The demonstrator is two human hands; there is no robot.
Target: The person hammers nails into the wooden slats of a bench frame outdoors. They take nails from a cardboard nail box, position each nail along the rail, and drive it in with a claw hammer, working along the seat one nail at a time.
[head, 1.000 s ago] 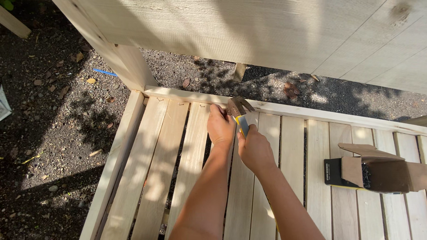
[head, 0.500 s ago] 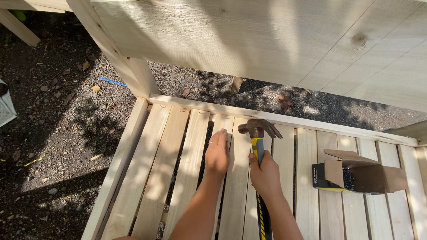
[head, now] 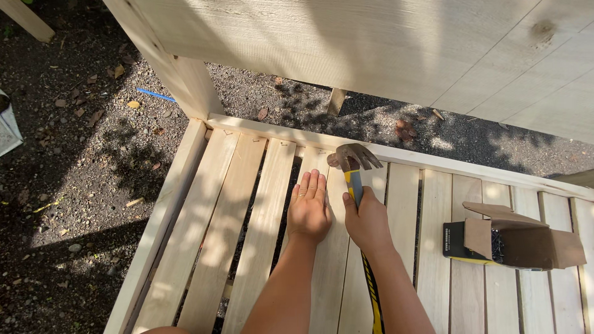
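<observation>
My right hand (head: 368, 221) grips the yellow and blue handle of a claw hammer (head: 352, 162). Its metal head hovers over the far end of a pale wooden slat (head: 337, 260), close to the frame rail (head: 445, 166). My left hand (head: 309, 209) lies flat, palm down, on the slat beside it, fingers pointing away from me and a ring on one finger. Both forearms reach in from the bottom edge. The hammer's handle runs down under my right wrist.
Several parallel slats form a bench-like deck. An open cardboard box (head: 513, 240) of dark nails sits on the slats at right. A wide wooden panel (head: 371, 43) and post (head: 185, 80) rise behind. Gravel ground (head: 80, 154) with leaves lies left and beyond.
My left hand has slid back from the slat's far end and flattened on the wood. The hammer has risen with its head turned up above the slat.
</observation>
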